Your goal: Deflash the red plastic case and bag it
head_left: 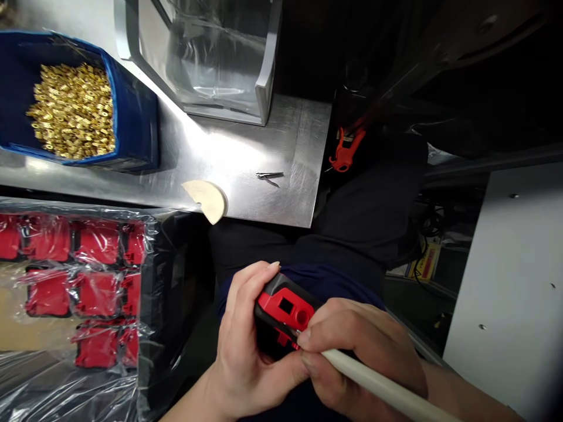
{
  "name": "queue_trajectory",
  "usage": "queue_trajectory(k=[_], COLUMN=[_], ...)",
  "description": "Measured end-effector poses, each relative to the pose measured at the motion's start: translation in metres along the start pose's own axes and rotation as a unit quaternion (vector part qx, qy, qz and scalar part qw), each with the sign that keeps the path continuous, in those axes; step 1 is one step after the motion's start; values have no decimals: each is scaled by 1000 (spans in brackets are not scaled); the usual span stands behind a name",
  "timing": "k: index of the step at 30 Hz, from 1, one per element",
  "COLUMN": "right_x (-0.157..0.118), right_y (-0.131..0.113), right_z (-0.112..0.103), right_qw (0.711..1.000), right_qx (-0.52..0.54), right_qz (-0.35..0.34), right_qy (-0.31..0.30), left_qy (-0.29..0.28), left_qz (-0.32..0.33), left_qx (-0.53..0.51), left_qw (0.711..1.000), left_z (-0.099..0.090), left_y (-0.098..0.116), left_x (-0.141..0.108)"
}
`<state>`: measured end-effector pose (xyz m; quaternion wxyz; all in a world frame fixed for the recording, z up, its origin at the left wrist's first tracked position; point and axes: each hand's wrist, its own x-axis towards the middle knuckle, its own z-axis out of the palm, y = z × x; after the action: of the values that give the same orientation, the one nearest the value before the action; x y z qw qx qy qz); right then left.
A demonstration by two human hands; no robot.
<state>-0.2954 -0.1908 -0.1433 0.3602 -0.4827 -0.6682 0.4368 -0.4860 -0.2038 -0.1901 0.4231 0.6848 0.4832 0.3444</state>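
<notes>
A small red and black plastic part (284, 316) is held low in the middle of the view, above the lap and in front of the edge of the scratched steel table (246, 158). It is gripped by the left hand (244, 346), the fingers curled together around its left side and the thumb pressed under it. A cream-white rod-shaped tool (382, 390) is pinched by the right hand (360, 351) between thumb and forefinger, and its tip is placed against the red face of the part.

On the table a blue bin filled with small brass terminals (73, 111), a pale half-round wooden piece (209, 199) and small metal tweezers (269, 174) are seen. At the left, a tray of red parts under clear plastic film (83, 287) is placed.
</notes>
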Motion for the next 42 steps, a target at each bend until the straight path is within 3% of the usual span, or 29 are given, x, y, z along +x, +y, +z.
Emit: queue_trajectory(k=[42], right_x=[1], right_y=[0], right_z=[-1], right_qw=[1000], right_qx=[-18], right_qz=[-19], right_qy=[1], left_qy=[4], left_qz=[9], left_qx=[22], left_qw=[1000], left_z=[4], left_y=[0], left_x=[3])
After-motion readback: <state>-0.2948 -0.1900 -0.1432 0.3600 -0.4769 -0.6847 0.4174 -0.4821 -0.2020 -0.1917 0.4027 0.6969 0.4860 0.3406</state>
